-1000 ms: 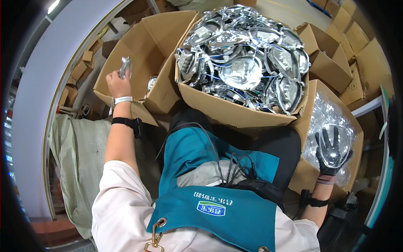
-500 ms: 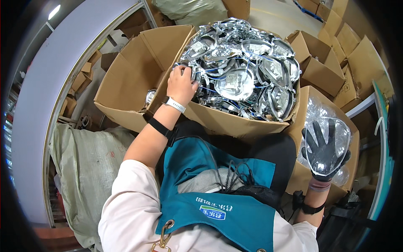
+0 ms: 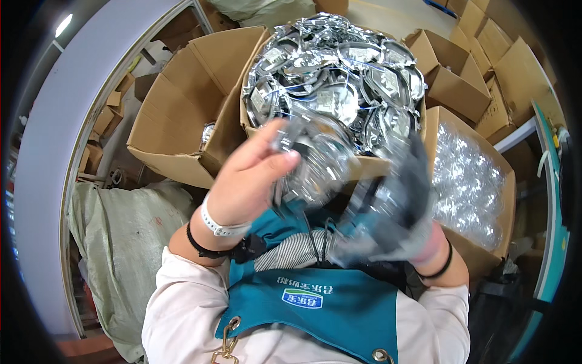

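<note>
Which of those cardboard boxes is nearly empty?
The open box on the left, beside the left hand. It shows mostly bare cardboard, while the middle box is heaped with shiny packets and the right box holds clear bags.

Open cardboard box point(image 3: 182, 115) far left of me, nearly bare inside, one shiny piece low in its near right corner. Box of clear plastic bags point(image 3: 470, 176) on my right. More empty cartons point(image 3: 479, 60) stacked far right. Grey-green sack point(image 3: 121, 242) slumped near left. White curved panel point(image 3: 66, 121) runs along left side. My teal apron point(image 3: 315, 309) below.
</note>
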A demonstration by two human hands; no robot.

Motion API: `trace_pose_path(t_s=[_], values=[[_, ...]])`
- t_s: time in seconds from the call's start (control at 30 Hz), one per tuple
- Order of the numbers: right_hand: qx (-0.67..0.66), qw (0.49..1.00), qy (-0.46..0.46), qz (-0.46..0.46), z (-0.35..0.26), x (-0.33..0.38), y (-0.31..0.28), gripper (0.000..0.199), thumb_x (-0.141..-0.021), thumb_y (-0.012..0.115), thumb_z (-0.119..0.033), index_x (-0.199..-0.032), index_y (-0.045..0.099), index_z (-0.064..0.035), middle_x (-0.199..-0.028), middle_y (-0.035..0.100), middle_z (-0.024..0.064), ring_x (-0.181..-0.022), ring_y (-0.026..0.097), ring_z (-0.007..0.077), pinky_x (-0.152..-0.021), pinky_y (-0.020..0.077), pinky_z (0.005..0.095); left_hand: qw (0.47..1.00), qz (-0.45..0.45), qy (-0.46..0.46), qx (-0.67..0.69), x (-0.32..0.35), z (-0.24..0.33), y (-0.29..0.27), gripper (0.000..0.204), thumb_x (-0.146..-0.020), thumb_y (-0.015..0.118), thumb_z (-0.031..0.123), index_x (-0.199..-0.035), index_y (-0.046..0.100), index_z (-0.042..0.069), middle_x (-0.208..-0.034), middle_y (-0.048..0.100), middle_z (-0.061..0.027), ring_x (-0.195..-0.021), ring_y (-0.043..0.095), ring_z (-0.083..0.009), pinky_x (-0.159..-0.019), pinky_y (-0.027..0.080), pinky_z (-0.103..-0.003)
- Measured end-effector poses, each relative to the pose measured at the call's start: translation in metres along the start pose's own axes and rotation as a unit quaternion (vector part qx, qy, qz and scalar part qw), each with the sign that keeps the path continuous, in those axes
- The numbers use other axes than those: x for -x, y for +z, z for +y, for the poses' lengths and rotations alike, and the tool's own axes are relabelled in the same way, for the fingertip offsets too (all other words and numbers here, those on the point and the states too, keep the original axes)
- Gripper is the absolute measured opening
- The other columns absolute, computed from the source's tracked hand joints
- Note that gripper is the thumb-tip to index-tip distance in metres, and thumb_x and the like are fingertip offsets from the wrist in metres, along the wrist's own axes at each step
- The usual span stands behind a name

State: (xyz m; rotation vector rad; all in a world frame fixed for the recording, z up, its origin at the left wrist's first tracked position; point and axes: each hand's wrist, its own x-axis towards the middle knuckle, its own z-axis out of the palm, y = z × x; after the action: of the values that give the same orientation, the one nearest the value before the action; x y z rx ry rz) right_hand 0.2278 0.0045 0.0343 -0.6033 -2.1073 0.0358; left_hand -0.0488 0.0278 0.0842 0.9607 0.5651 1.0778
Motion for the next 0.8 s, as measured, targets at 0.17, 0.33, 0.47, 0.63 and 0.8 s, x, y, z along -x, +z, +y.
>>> trace_pose_path(t_s=[0.17, 0.33, 0.47, 0.63, 0.8], values=[[-0.212, 0.96, 0.149, -0.106, -0.004, -0.028, 0.022, 0.063, -0.072, 0.082, -0.023, -0.127, 0.053, -0.0094, -0.127, 0.057, 0.017, -0.117, 0.056, 0.0353, -0.103, 0.0413, 0.0464, 0.955, -0.201, 0.022, 0.219, 0.0, -0.018, 0.007, 0.093, -0.077, 0.07, 0.047, -0.145, 0.029, -0.002, -0.15, 0.032, -0.0211, -0.139, 0.034, -0.0388, -0.113, 0.029, -0.048], [-0.378, 0.896, 0.23, -0.019, -0.015, -0.012, 0.046, 0.073, -0.076, 0.079, -0.027, -0.136, 0.043, -0.0041, -0.13, 0.055, 0.0169, -0.122, 0.051, 0.0325, -0.106, 0.0361, 0.043, 0.833, -0.247, 0.294, -0.397, -0.008, -0.038, 0.008, 0.074, -0.076, 0.076, 0.047, -0.13, 0.057, 0.0, -0.144, 0.038, -0.0281, -0.127, 0.047, -0.037, -0.103, 0.038, -0.044], [-0.221, 0.961, 0.164, 0.004, -0.014, 0.0, 0.062, 0.081, -0.077, 0.077, -0.032, -0.14, 0.038, -0.0011, -0.137, 0.048, 0.0184, -0.129, 0.044, 0.0339, -0.111, 0.0284, 0.0444, 0.837, -0.08, 0.425, -0.334, -0.013, -0.07, 0.036, 0.096, -0.07, 0.069, 0.07, -0.131, 0.05, -0.001, -0.141, 0.036, -0.0281, -0.129, 0.037, -0.0445, -0.107, 0.03, -0.048], [-0.173, 0.972, 0.16, 0.017, -0.012, 0.005, 0.06, 0.089, -0.077, 0.075, -0.038, -0.144, 0.033, 0.0016, -0.144, 0.042, 0.0198, -0.136, 0.037, 0.0355, -0.116, 0.0198, 0.0463, 0.932, -0.098, 0.256, -0.236, -0.009, -0.091, 0.03, 0.123, -0.067, 0.061, 0.081, -0.147, 0.023, -0.004, -0.149, 0.018, -0.0319, -0.142, 0.019, -0.0459, -0.114, 0.018, -0.05], [-0.125, 0.983, 0.133, 0.029, -0.01, 0.0, 0.058, 0.097, -0.073, 0.077, -0.043, -0.146, 0.031, 0.0, -0.146, 0.039, 0.0198, -0.137, 0.035, 0.0376, -0.115, 0.0197, 0.0507, 0.917, -0.106, 0.205, -0.326, 0.001, -0.09, 0.015, 0.124, -0.068, 0.061, 0.081, -0.149, 0.022, -0.004, -0.152, 0.016, -0.0307, -0.141, 0.023, -0.0423, -0.113, 0.02, -0.047]])
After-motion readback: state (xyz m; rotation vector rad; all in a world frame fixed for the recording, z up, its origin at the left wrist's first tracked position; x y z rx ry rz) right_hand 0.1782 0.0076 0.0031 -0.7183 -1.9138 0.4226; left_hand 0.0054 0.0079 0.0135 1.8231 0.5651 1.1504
